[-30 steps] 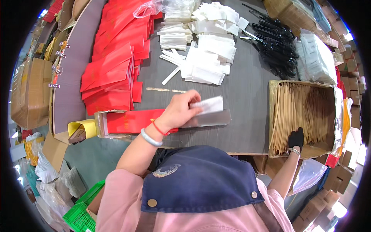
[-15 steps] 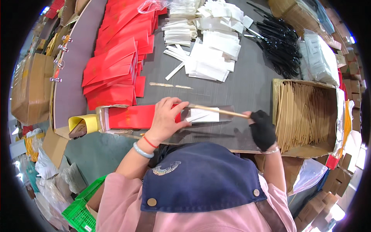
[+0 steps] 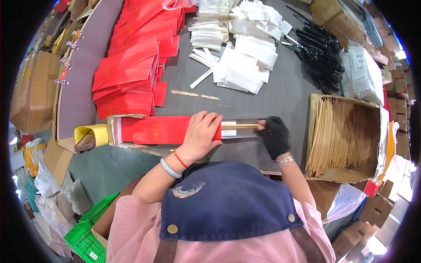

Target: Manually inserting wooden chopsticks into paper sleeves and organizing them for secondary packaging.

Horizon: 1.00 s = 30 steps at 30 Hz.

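My left hand point(image 3: 201, 135) presses over the right end of a red paper sleeve point(image 3: 151, 130), its fingers curled round the open end. My right hand point(image 3: 276, 137), in a black fingerless glove, pinches wooden chopsticks point(image 3: 241, 126) by their outer end. They lie level, their left end reaching the sleeve's mouth beside my left fingers. Whether the tips are inside is hidden. Under the chopsticks a white paper packet point(image 3: 229, 133) sticks out of the sleeve, in what looks like a clear wrapper. The red sleeve rests in a shallow cardboard holder point(image 3: 117, 131).
Fanned red sleeves point(image 3: 127, 72) lie far left. White packets point(image 3: 240, 70) and black plastic spoons point(image 3: 318, 57) are spread at the back. A cardboard box of chopsticks point(image 3: 380, 131) stands at the right. A yellow cardboard loop point(image 3: 101, 136) sits left of the holder.
My right hand has moved left, bringing the chopsticks from a slant to level at the sleeve's mouth. My left hand has shifted slightly right, its fingers closing over the sleeve's end.
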{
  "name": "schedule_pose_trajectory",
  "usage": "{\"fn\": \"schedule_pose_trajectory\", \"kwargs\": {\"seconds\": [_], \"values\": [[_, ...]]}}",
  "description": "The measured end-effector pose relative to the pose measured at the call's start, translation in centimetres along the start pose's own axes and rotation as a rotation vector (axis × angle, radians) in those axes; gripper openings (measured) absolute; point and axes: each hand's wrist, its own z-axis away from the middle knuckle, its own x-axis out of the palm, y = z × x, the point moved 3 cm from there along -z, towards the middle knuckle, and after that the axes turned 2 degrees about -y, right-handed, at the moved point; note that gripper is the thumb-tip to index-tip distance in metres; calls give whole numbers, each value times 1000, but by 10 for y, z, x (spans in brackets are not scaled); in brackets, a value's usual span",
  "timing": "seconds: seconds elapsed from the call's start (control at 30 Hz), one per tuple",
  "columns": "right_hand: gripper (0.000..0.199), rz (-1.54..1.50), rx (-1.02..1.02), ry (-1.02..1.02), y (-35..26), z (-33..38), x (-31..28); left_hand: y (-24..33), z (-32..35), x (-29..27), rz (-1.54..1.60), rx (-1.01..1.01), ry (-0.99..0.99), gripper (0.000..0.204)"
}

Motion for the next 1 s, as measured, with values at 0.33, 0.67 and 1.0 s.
{"fn": "schedule_pose_trajectory", "kwargs": {"seconds": [0.33,0.67,1.0], "values": [[63,285,-276,-16,-62,-7,-3,12,-20,-11,-91,187,-197,42],[60,387,-36,-6,-57,-9,-49,-65,-46,-147,-402,215,98,24],[63,519,-131,-116,-70,-4,-30,-42,23,6,-45,-545,179,100]]}}
